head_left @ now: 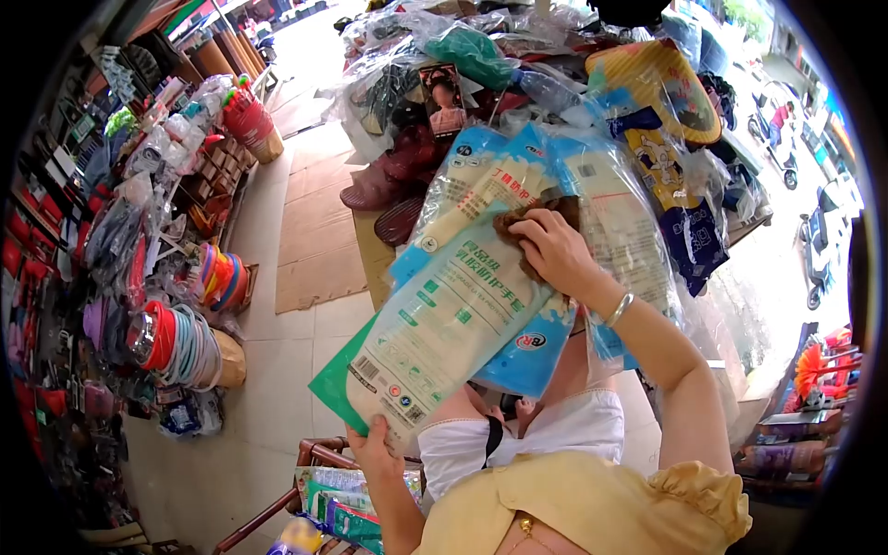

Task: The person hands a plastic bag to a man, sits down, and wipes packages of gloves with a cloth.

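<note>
A green-and-clear plastic packet of protective gloves (444, 305) lies tilted across my lap and the pile in front of me. My left hand (377, 449) pinches its lower edge between thumb and fingers. At the packet's upper end, my right hand (560, 250) is closed on a brown cloth (509, 224) and presses it against the plastic. Part of the cloth is hidden under the fingers. Beneath and behind are blue glove packets (529, 342), with another clear packet (615, 208) to the right of my right hand.
Dark red shoes (398, 171) and a woven yellow hat (657, 88) sit on the heaped goods ahead. A blue-and-yellow bag (680, 208) hangs at the right. Crowded shelves and coiled hoses (192, 344) line the left; more packets (342, 504) lie beside my left arm.
</note>
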`<state>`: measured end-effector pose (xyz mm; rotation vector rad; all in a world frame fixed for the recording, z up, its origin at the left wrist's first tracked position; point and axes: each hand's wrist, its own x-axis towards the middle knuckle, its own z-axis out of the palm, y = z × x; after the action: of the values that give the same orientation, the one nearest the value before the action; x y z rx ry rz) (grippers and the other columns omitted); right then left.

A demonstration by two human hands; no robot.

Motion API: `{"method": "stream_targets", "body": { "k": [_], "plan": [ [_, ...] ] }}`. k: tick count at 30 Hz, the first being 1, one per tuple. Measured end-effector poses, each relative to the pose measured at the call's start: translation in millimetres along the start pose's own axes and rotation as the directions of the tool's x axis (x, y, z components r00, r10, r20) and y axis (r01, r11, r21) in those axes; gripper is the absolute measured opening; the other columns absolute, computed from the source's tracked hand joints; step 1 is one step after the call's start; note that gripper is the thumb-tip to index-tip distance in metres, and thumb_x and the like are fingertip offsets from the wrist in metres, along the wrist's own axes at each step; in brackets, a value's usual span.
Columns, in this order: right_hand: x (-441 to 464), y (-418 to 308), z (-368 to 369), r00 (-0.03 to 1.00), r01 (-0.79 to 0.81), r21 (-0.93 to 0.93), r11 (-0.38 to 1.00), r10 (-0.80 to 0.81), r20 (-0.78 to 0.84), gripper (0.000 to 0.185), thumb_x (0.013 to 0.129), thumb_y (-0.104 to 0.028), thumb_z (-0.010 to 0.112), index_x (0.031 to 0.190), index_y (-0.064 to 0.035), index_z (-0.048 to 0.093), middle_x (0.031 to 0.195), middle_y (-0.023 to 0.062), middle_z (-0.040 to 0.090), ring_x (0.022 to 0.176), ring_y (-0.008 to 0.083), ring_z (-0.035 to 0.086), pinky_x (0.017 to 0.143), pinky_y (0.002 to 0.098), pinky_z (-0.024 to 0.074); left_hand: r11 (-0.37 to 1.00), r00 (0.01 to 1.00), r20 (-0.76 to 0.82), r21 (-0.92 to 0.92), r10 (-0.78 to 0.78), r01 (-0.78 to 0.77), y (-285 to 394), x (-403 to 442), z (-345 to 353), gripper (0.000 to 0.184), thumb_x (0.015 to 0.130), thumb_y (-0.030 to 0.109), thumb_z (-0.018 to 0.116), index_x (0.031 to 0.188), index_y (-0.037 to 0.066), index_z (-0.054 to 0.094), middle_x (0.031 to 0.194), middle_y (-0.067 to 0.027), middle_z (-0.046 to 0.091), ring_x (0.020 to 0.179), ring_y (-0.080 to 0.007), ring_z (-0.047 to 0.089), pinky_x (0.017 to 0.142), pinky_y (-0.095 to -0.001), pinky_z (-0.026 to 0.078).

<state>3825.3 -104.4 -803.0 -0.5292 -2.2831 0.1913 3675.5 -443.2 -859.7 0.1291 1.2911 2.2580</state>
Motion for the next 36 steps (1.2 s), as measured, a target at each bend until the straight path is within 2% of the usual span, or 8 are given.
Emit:
{"method": "stream_targets", "body": {
  "k": [5,8,14,18,22,31,34,36],
  "plan": [
    [-2.5,-57.0,-26.8,0.981,0.194,0.120,0.974,-0.190,-0.040,0.024,0.072,-0.009,0.062,0.095,-0.0118,0.057,0.096,0.0063,0.053,0.088,0.0264,0.052,0.076,0.0373,0.0462,1.000,0.997,-0.073,0.000,0.022,-0.022,5.4,-4.1,0.9,0.047,0.078,-0.003,0.057,0.122,0.003,0.041,0.116,-0.0125,0.053,0.104,-0.0242,0.055,0.089,-0.0378,0.047],
    [-32.3,-66.8,-2.5,0.941,0.251,0.156,0.955,-0.278,0.191,0.027,0.069,-0.007,0.061,0.095,-0.0128,0.056,0.096,0.0066,0.053,0.088,0.0261,0.052,0.078,0.0364,0.0449,0.998,0.992,-0.124,0.054,0.032,-0.025,12.2,-4.1,-7.6,0.047,0.078,-0.002,0.057,0.122,0.003,0.041,0.116,-0.0120,0.053,0.104,-0.0240,0.054,0.088,-0.0382,0.046],
    [1.4,11.4,6.5,0.996,-0.079,-0.119,0.990,0.082,0.018,0.024,0.070,-0.006,0.058,0.093,-0.0128,0.057,0.096,0.0079,0.054,0.088,0.0278,0.053,0.073,0.0367,0.0463,0.994,0.996,-0.055,0.093,0.066,-0.061,13.3,-9.9,-12.4,0.049,0.081,0.003,0.055,0.126,0.005,0.039,0.115,-0.0108,0.053,0.102,-0.0224,0.053,0.086,-0.0356,0.045],
    [12.1,-10.1,-12.6,0.999,-0.027,-0.065,0.998,0.025,-0.037,0.025,0.073,-0.007,0.060,0.097,-0.0088,0.057,0.102,0.0073,0.053,0.093,0.0277,0.053,0.077,0.0355,0.0463,0.990,0.989,-0.126,0.127,0.075,-0.059,19.9,-7.6,-21.7,0.048,0.080,0.003,0.055,0.125,0.005,0.039,0.116,-0.0114,0.052,0.103,-0.0223,0.053,0.086,-0.0353,0.045],
    [-7.2,-76.1,6.6,0.914,0.403,0.170,0.899,-0.403,-0.039,0.032,0.062,-0.011,0.066,0.092,-0.0153,0.057,0.096,0.0058,0.053,0.086,0.0233,0.053,0.072,0.0348,0.0477,0.990,0.989,-0.134,0.138,0.058,-0.039,19.6,-11.5,-21.0,0.047,0.081,0.002,0.053,0.125,0.005,0.039,0.117,-0.0125,0.051,0.105,-0.0227,0.052,0.088,-0.0359,0.045],
    [60.7,-1.2,41.7,0.994,0.058,-0.195,0.979,-0.076,-0.085,0.019,0.072,-0.009,0.057,0.089,-0.0135,0.062,0.095,0.0044,0.056,0.088,0.0235,0.055,0.074,0.0363,0.0468,0.982,0.983,-0.170,0.182,0.074,-0.042,21.9,-15.4,-24.4,0.051,0.081,0.000,0.051,0.130,0.004,0.035,0.122,-0.0131,0.048,0.109,-0.0233,0.050,0.090,-0.0354,0.044],
    [59.6,-20.3,14.3,0.986,-0.028,0.025,0.999,0.031,-0.162,0.021,0.073,-0.011,0.057,0.092,-0.0139,0.063,0.098,0.0041,0.056,0.093,0.0246,0.054,0.075,0.0355,0.0465,0.985,0.983,-0.155,0.159,0.098,-0.073,18.5,-12.2,-34.6,0.051,0.081,0.000,0.052,0.129,0.004,0.035,0.122,-0.0133,0.048,0.109,-0.0235,0.050,0.091,-0.0353,0.045],
    [45.8,-49.8,3.5,0.970,0.177,0.041,0.983,-0.167,-0.179,0.023,0.072,-0.011,0.058,0.094,-0.0151,0.062,0.098,0.0029,0.055,0.092,0.0258,0.053,0.077,0.0356,0.0453,0.987,0.985,-0.140,0.137,0.098,-0.079,10.7,-13.4,-40.7,0.052,0.081,0.000,0.053,0.129,0.004,0.035,0.122,-0.0134,0.048,0.110,-0.0236,0.050,0.091,-0.0353,0.045]
  ]
}}
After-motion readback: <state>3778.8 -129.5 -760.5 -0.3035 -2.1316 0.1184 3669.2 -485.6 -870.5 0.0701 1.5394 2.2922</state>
